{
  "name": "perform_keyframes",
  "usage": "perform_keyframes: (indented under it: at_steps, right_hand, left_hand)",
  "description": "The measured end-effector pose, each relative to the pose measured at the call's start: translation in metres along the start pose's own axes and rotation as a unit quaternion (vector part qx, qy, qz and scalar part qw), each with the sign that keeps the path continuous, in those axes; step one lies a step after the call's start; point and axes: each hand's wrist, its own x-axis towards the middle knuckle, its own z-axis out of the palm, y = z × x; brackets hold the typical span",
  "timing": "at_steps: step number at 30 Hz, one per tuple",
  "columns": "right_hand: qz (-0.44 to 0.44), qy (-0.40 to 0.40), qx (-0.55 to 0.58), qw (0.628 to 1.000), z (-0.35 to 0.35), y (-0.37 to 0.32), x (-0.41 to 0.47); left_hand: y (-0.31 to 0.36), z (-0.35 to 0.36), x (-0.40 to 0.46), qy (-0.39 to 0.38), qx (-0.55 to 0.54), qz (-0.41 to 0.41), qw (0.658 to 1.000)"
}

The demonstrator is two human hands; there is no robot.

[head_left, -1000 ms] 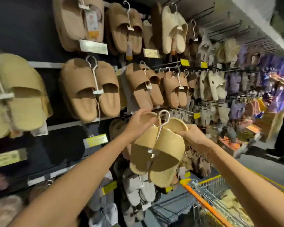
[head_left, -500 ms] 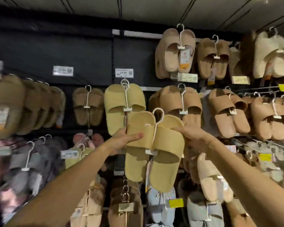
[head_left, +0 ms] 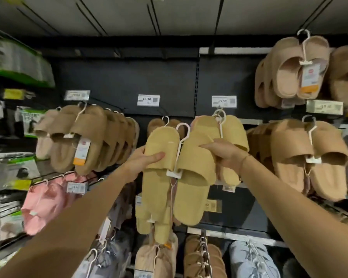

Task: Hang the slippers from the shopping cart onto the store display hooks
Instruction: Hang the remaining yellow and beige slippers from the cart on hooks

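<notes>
In front of the dark display wall (head_left: 125,81), I hold a pair of yellow slippers (head_left: 181,169) up at mid-height, joined on a white plastic hanger (head_left: 180,141). My left hand (head_left: 143,160) grips the left slipper with the thumb across its strap; my right hand (head_left: 223,152) clasps the right one over its top. Just behind, a matching yellow pair (head_left: 229,129) hangs under the 15.90 price tag (head_left: 223,101). Tan slippers (head_left: 309,155) hang to the right.
</notes>
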Motion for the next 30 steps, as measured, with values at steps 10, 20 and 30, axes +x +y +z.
perform_keyframes:
  at_steps: [10, 20, 30]
  right_hand:
    - [0.010, 0.003, 0.001, 1.000, 0.075, -0.038, 0.117]
    - [-0.061, 0.054, -0.042, 0.996, 0.070, -0.056, 0.176]
    - [-0.140, 0.042, -0.078, 0.986, 0.069, -0.056, 0.199]
  left_hand:
    - [-0.011, -0.097, 0.075, 0.044, -0.010, 0.028, 0.999]
    - [-0.016, -0.116, 0.146, 0.008, -0.059, 0.073, 0.996]
    - [-0.030, -0.129, 0.181, -0.066, -0.120, 0.089, 0.987]
